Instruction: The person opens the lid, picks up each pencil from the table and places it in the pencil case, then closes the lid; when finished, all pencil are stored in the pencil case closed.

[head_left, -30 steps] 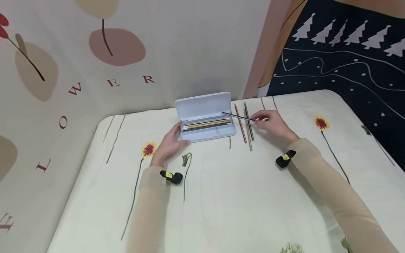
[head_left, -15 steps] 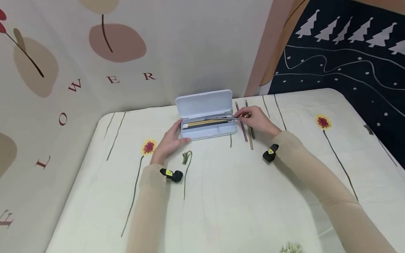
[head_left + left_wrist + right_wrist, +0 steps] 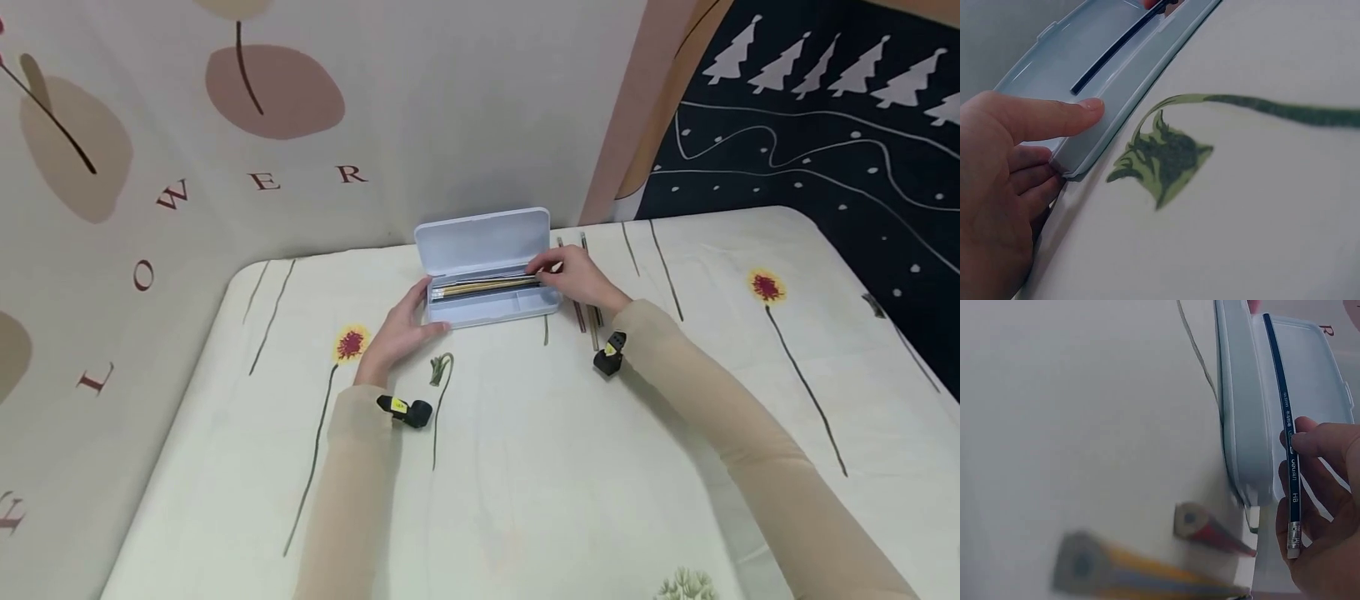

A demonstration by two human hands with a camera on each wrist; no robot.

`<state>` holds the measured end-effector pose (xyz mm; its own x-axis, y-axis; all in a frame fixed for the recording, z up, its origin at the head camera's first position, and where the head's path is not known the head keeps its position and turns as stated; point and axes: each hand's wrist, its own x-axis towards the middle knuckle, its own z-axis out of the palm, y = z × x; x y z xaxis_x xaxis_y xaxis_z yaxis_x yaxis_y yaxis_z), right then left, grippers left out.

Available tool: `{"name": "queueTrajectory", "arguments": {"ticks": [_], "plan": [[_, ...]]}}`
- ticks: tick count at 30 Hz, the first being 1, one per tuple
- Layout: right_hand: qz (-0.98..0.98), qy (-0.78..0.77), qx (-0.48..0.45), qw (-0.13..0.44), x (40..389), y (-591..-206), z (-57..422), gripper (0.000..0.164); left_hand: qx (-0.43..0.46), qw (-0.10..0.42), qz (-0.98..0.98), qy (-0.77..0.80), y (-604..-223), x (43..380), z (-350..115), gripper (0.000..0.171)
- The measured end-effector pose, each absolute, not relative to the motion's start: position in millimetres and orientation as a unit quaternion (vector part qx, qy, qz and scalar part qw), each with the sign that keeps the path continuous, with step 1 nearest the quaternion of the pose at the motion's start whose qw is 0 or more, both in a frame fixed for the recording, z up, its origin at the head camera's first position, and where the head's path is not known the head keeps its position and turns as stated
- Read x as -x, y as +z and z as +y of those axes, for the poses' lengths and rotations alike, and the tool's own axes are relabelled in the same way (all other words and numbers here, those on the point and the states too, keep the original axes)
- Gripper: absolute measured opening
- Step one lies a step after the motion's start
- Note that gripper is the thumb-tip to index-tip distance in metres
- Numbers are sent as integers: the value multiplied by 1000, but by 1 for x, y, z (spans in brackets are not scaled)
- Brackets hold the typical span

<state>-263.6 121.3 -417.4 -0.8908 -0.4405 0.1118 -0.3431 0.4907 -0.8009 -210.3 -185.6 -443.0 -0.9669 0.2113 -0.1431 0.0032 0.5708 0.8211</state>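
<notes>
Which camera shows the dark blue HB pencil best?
Right wrist view: the dark blue HB pencil shows end to end, lettering visible. Left wrist view shows only part; head view shows it small, partly hidden.

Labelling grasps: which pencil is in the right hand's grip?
The dark blue pencil marked HB: the right hand holds it over the open case; the other pencils lie in the case or on the tablecloth.

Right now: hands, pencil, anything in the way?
Left hand grips pencil case by its left end. Right hand pinches dark pencil over it. Possible snag: pencils already inside.
</notes>
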Motion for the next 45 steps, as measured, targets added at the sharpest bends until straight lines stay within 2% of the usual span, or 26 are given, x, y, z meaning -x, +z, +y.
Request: {"name": "queueTrajectory", "arguments": {"ticks": [20, 28, 35, 45], "plan": [[855, -454, 236, 91, 273, -417, 85, 20, -64, 107, 882, 455, -444, 214, -184, 90], [854, -464, 225, 67, 273, -416, 102, 18, -64, 101, 883, 454, -444, 212, -184, 91], [854, -492, 171, 20, 270, -414, 126, 18, -66, 95, 885, 450, -444, 211, -184, 89], [859, -508, 56, 23, 267, -417, 163, 22, -64, 95, 888, 446, -446, 210, -185, 89]]}}
